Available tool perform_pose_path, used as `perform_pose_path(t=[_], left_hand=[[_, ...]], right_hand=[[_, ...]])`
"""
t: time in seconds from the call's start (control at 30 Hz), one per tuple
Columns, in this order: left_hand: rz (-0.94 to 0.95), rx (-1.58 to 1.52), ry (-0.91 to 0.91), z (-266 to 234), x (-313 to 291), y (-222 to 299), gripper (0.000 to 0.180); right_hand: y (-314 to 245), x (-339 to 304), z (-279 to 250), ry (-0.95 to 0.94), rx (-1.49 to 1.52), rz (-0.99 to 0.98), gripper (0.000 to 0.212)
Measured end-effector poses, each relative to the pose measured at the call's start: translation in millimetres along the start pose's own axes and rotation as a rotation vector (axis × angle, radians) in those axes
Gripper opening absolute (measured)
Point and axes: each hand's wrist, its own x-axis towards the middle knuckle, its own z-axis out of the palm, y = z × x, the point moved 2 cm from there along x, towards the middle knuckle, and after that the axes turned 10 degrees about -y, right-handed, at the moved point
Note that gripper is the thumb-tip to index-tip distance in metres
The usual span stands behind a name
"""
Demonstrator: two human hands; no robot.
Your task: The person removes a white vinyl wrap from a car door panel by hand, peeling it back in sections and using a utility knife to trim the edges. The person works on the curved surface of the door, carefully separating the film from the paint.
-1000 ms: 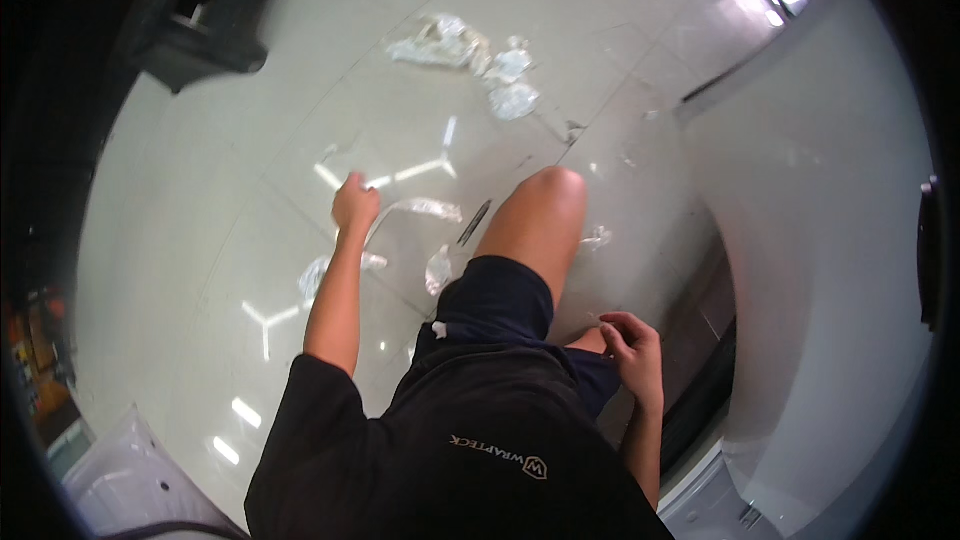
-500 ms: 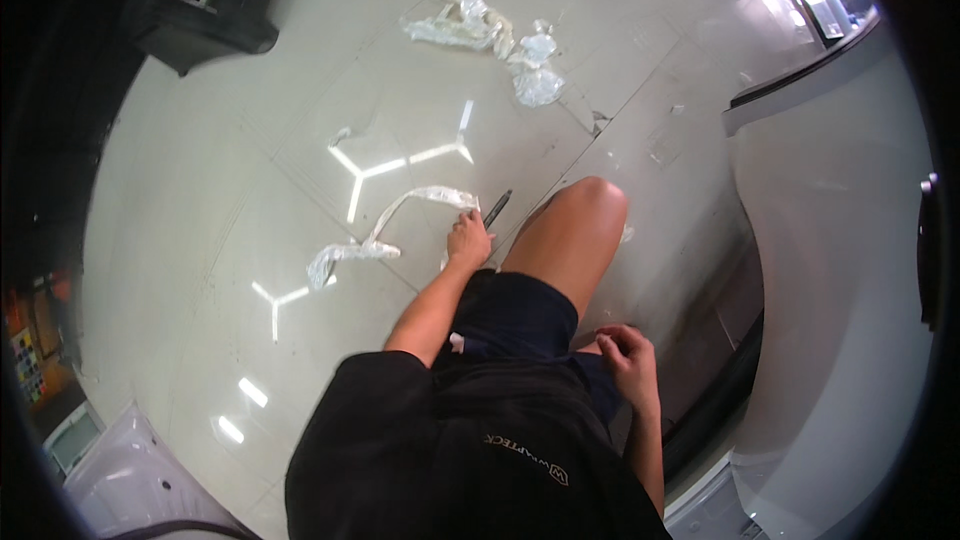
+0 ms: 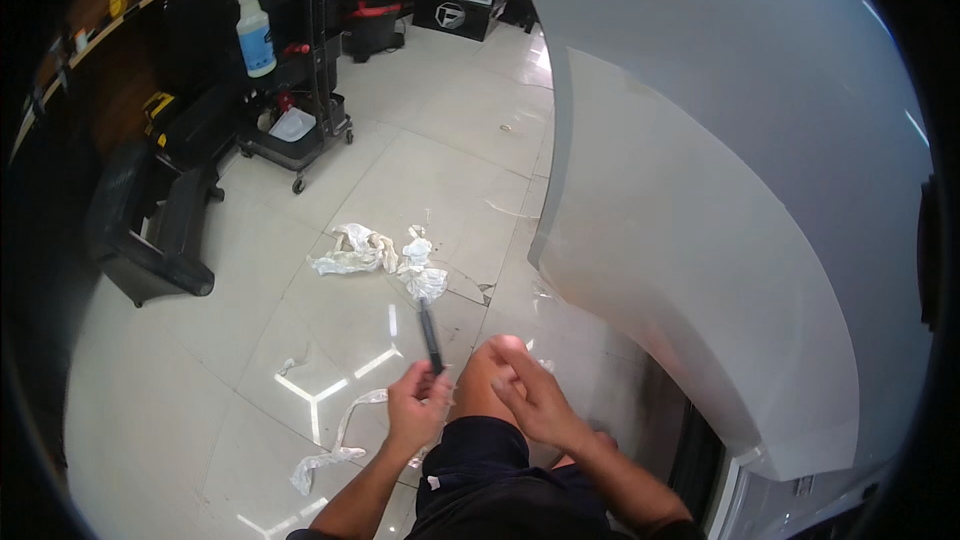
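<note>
My left hand [image 3: 415, 408] is closed round a slim dark tool [image 3: 431, 336], like a utility knife, that points up and away from me. My right hand [image 3: 528, 400] hovers over my bare knee [image 3: 490, 365] with its fingers loosely apart and nothing in it. Both hands are close together in front of a pale grey car body panel [image 3: 720, 220] that curves over a wheel arch on my right. Strips of clear film [image 3: 335, 435] lie on the white tiled floor just left of my left arm.
Crumpled film scraps [image 3: 378, 255] lie on the floor ahead. A black wheeled cart [image 3: 295, 80] with a white bottle [image 3: 256, 35] stands at the far left, a black low stool or creeper [image 3: 150, 230] nearer. Dark bins and boxes [image 3: 420, 0] line the back wall.
My left hand picked the dark tool up off the floor and raised it. My right hand came off my hip to above the knee. My view lifted toward the car panel.
</note>
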Motion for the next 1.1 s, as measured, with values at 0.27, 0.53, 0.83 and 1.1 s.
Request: perform_pose_path(t=[0.27, 0.53, 0.83, 1.1], left_hand=[[0.998, 0.416, -0.386, 35.6, 67.6, 156.3, 0.035], [1.509, 0.607, -0.176, 56.2, 184.5, 326.6, 0.044], [1.527, 0.744, -0.207, 60.5, 191.8, 334.2, 0.027], [1.502, 0.920, -0.063, 71.7, 164.3, 335.6, 0.016]], right_hand=[[-105.2, 23.2, -75.9, 0.186, 0.264, -0.301, 0.020], [-108.3, -34.5, -104.5, 0.212, 0.204, -0.164, 0.020], [-70.8, -57.2, -103.4, 0.115, 0.181, 0.005, 0.019], [-93.3, -33.3, -113.8, 0.049, 0.144, -0.051, 0.018]])
